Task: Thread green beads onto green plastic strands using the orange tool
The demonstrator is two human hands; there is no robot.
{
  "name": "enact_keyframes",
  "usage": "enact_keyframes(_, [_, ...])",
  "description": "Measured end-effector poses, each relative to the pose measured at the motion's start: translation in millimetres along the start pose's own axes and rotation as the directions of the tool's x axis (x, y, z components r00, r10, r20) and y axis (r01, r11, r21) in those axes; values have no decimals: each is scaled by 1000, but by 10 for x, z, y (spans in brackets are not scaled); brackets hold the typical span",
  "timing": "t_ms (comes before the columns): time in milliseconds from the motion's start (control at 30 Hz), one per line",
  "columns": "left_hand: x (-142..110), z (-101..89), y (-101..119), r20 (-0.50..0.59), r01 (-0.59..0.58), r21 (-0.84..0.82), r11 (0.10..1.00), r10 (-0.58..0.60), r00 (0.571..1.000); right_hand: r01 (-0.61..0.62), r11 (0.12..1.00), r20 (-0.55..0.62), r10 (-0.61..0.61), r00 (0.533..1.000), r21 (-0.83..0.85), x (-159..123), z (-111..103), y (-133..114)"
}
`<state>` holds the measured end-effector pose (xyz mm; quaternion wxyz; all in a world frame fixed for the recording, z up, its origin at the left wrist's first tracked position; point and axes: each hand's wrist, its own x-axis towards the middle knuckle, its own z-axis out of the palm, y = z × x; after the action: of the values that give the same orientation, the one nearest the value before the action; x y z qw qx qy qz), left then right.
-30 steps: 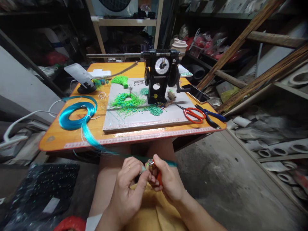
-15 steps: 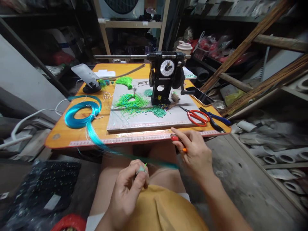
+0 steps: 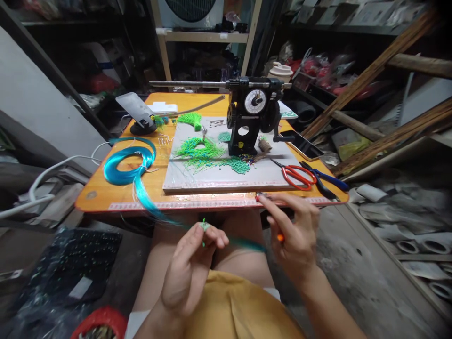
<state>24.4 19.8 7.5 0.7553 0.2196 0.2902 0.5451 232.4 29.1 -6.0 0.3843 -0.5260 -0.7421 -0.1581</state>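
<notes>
My left hand [image 3: 190, 273] has the small pale-green piece with a bright green strand [image 3: 204, 226] between its fingertips, above the lap and just short of the table [image 3: 116, 197]. I judge it light and easily dropped, the strand bendy; I'd pinch the pale body, not the thin strand (its finish is too small for me to read). On my right hand [image 3: 298, 235] the index finger reaches to a small red object with a metallic glint [image 3: 258, 196] at the table's front edge, and an orange piece [image 3: 280, 238] shows by the curled fingers; whether they clamp either, I can't tell. Beyond lie round, matt-looking green beads [image 3: 240, 165] on a flat pale board [image 3: 180, 178], wiry green strands [image 3: 199, 150], and a glossy coil of fine turquoise fibre [image 3: 112, 170], soft and probably slippery.
</notes>
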Motion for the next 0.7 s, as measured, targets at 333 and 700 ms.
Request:
enact_keyframes(333, [74,100,-58,-57,96,9,995,-95,994,-399,665,323,243,915,631,52,55,-787])
enact_keyframes(700, [138,-51,-25,19,-153,650,744,186,982,-702,144,540,538,647,698,45,84,-619])
